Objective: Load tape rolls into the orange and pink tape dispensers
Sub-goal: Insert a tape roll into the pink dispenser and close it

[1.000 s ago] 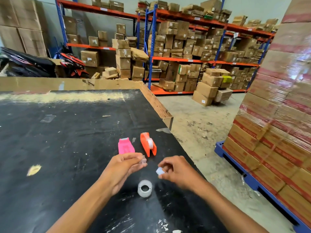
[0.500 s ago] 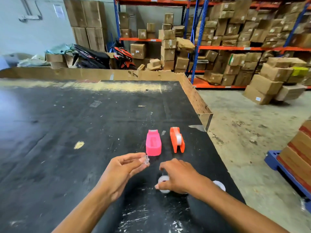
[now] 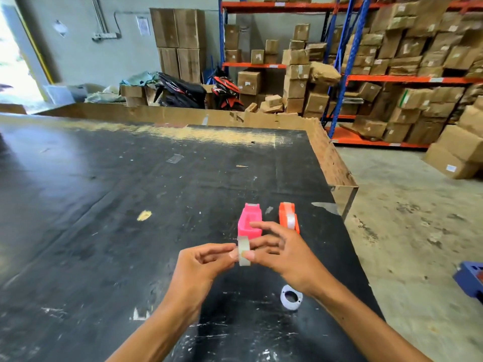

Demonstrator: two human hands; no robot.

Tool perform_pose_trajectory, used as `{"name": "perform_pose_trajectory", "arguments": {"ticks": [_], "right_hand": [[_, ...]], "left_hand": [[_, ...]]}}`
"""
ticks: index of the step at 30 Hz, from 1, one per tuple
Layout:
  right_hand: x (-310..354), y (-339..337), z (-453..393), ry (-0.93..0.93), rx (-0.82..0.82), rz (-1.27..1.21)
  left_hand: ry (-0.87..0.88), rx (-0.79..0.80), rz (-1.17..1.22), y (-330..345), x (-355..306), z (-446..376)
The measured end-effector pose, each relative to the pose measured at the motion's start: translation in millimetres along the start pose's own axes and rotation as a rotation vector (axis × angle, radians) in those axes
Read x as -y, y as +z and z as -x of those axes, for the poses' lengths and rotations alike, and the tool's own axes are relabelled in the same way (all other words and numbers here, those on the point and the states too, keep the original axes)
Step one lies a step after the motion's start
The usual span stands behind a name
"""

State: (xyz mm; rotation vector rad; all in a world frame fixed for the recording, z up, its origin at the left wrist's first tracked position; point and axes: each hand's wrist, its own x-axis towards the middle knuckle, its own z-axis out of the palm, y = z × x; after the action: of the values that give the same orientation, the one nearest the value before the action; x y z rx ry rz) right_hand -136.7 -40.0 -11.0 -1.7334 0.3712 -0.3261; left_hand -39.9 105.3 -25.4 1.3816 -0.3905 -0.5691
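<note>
I am holding a small clear tape roll (image 3: pixel 243 250) up off the black table (image 3: pixel 104 205), pinched between both hands just near of the pink dispenser (image 3: pixel 249 223). My left hand (image 3: pixel 201 267) is closing its fingertips on the roll's left face, and my right hand (image 3: pixel 282 253) is pressing thumb and fingers on its right face and rim, so the roll is standing on edge between them. Both grips are narrow, fingertip pinches rather than full grasps.

I am judging the roll to be very light, stiff around its ring, smooth and a little slippery on the outer wrap, with a tacky loose end somewhere I cannot make out. The best hold looks to be across the two flat faces, leaving the rim free to drop into the slot.

The pink dispenser is lying open and looks empty. The orange dispenser (image 3: pixel 288 216), just to its right, is already showing a pale roll seated in it. A second loose roll (image 3: pixel 291 297) is lying flat on the table, near and to the right, below my right wrist. Squeezing hard risks bending the thin ring out of round.
</note>
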Motion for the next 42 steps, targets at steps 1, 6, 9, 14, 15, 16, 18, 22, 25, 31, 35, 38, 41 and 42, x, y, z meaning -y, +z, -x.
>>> {"name": "perform_pose_trajectory", "arguments": {"ticks": [1, 6, 9, 14, 15, 16, 18, 22, 25, 31, 35, 38, 41, 42], "right_hand": [[0, -2, 3, -0.024, -0.017, -0.011], [-3, -9, 4, -0.084, -0.178, -0.033], [-5, -8, 1, -0.113, -0.250, -0.055], [-3, 1, -5, -0.184, -0.283, -0.076], [-2, 5, -6, -0.193, -0.281, -0.081], [-2, 8, -9, -0.199, -0.281, -0.085], [-1, 15, -15, -0.195, -0.306, -0.101], [-2, 28, -25, -0.225, -0.373, 0.027], [-7, 39, -31, -0.242, -0.403, 0.113], [-5, 50, -37, -0.131, -0.381, 0.112], [2, 42, -52, 0.010, -0.528, 0.161], [1, 33, -69, 0.097, -0.630, 0.237], [-1, 24, -85, 0.159, -0.689, 0.379], [0, 22, -89, 0.182, -0.697, 0.404]], "left_hand": [[0.013, 0.006, 0.008, 5, -2, 2], [0.065, 0.107, -0.040, 27, -4, 8], [0.011, 0.182, 0.081, 39, -7, 12], [0.046, 0.246, 0.125, 41, -11, 3], [0.046, 0.251, 0.122, 38, -12, -1], [0.044, 0.249, 0.123, 35, -12, -7], [0.042, 0.242, 0.138, 28, -12, -18], [0.077, 0.282, 0.144, 20, -15, -29], [0.116, 0.284, 0.108, 16, -13, -35], [0.095, 0.310, 0.004, 5, -2, -55], [0.136, 0.347, -0.206, 6, 5, -70], [0.178, 0.361, -0.284, 10, 5, -83], [0.170, 0.319, -0.351, 7, 15, -103], [0.168, 0.320, -0.396, 5, 19, -110]]}}
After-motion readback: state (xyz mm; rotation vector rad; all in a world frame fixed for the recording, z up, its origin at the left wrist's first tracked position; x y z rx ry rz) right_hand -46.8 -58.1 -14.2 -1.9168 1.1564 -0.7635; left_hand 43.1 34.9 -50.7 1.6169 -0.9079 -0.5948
